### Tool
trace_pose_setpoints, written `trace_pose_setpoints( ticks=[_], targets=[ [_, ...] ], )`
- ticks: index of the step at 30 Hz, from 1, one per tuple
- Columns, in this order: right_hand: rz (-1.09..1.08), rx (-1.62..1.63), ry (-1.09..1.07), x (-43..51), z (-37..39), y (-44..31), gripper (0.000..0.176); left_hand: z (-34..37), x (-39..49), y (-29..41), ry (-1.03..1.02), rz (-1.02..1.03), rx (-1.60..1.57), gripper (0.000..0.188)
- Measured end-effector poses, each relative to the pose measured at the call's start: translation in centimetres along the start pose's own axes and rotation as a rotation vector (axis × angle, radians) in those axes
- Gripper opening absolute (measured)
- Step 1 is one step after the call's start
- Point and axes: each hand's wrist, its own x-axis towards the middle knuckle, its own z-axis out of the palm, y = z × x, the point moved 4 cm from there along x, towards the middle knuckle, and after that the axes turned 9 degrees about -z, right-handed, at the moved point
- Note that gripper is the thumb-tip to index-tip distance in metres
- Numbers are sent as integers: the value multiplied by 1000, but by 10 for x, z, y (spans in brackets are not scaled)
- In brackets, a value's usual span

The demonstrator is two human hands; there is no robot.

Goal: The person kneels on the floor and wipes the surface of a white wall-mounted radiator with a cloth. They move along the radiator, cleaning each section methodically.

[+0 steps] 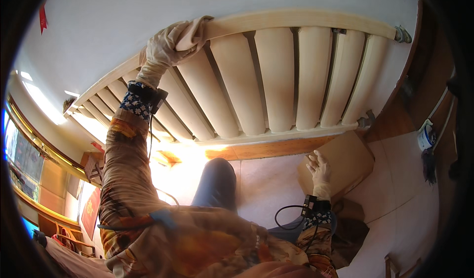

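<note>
A long cream wall radiator (276,81) with wide vertical columns spans the wall before me. On its top rail, left of the middle, my left hand (166,48) in a pale glove presses a bunched beige cloth (196,33). The cloth wraps over the rail's edge. Low on the right, my right hand (318,167), also in a pale glove, hangs over a brown cardboard box (350,163) with its fingers loosely bent and nothing held. Whether it touches the box I cannot tell. Both wrists carry a black strapped device with a cable.
Pipe valves stand at the radiator's right end (366,120). A white container (426,137) and a dark brush-like thing are at the far right. A dark bag (348,237) lies beside my right arm. Wooden chairs (70,237) and a window are at the left.
</note>
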Motion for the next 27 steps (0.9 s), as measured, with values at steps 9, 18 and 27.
trace_pose_setpoints(
  ticks=[9, 18, 27],
  targets=[
    [5, -26, -36, 1, 2, 8, 32, -26, -79, -119, 25, -124, 172, 64],
    [12, -52, -43, 1, 16, 10, 33, -13, -61, -89, -72, -242, 200, 72],
    [5, 7, -110, 0, 22, 9, 33, 24, 14, 44, 126, -29, 115, 62]
  ],
)
